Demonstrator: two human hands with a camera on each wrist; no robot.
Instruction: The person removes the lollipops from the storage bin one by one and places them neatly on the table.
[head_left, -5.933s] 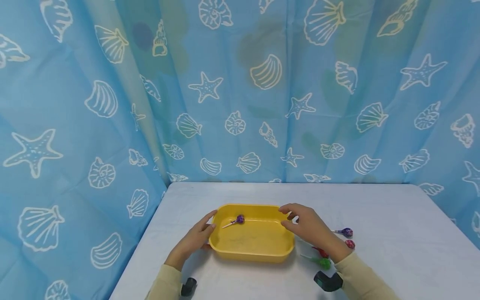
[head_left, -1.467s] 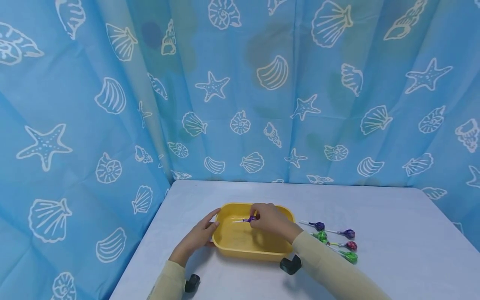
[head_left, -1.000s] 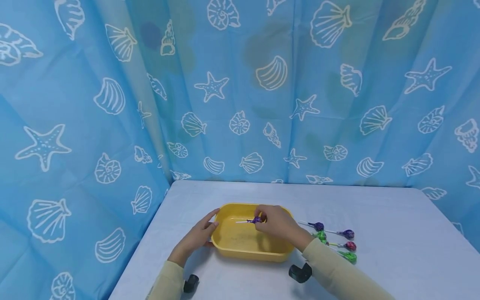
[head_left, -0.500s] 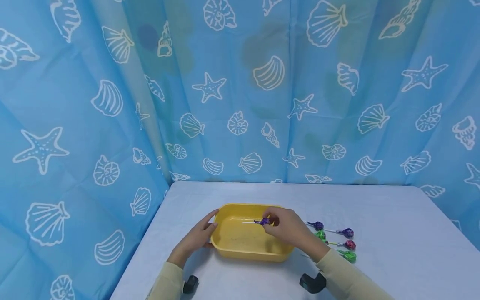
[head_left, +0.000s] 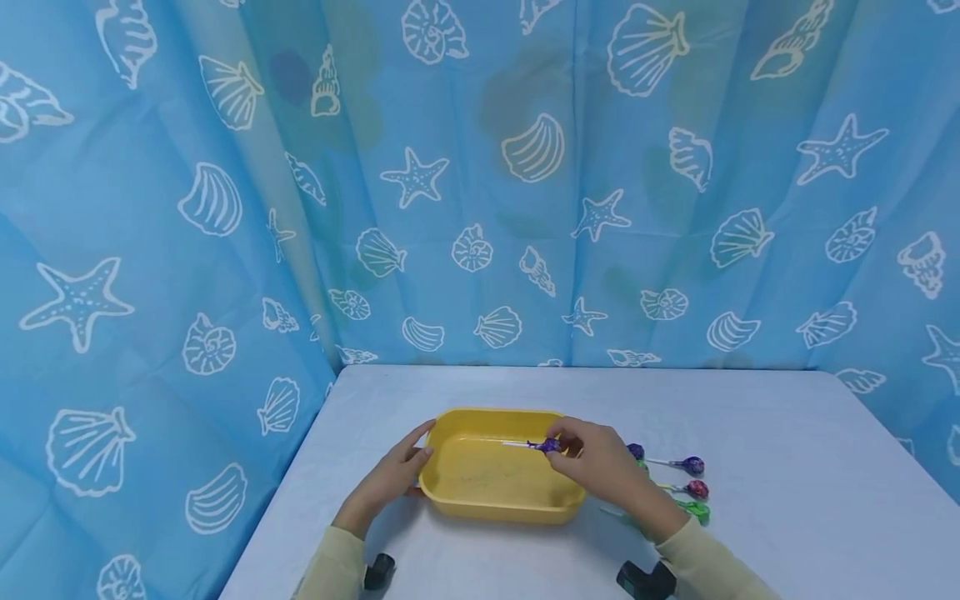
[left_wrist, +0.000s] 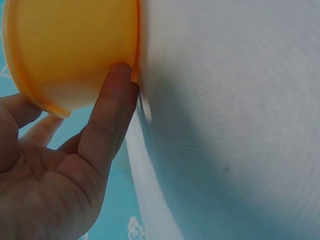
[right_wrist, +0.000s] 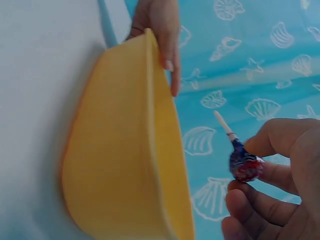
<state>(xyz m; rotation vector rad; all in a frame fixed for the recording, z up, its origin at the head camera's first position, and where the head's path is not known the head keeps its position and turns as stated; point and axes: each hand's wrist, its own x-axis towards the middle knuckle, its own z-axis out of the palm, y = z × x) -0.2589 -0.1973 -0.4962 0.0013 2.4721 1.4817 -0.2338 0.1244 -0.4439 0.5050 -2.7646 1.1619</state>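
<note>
A yellow plastic tray (head_left: 495, 507) stands on the table, with no candy lying inside. My left hand (head_left: 390, 477) holds its left end; in the left wrist view the fingers (left_wrist: 107, 110) press its outer wall and the thumb lies by the rim. My right hand (head_left: 600, 462) pinches a purple-wrapped lollipop (head_left: 550, 446) by its candy head, over the tray's right part. The lollipop (right_wrist: 245, 162) has its white stick pointing left in the head view. Right of the tray lie a purple lollipop (head_left: 692, 466), a red one (head_left: 696, 489) and a green one (head_left: 697, 510), partly behind my right arm.
A white cloth covers the table (head_left: 780, 467). Behind it and on the left hangs a blue shell-print curtain (head_left: 480, 200). Dark wrist devices (head_left: 645, 579) show beside both sleeves. Another purple lollipop head (head_left: 636, 452) peeks out beside my right hand.
The lollipop that lay in the tray several seconds ago is now in my right hand, raised and carried rightward toward the right rim. My left hand stays at the tray's left end.
</note>
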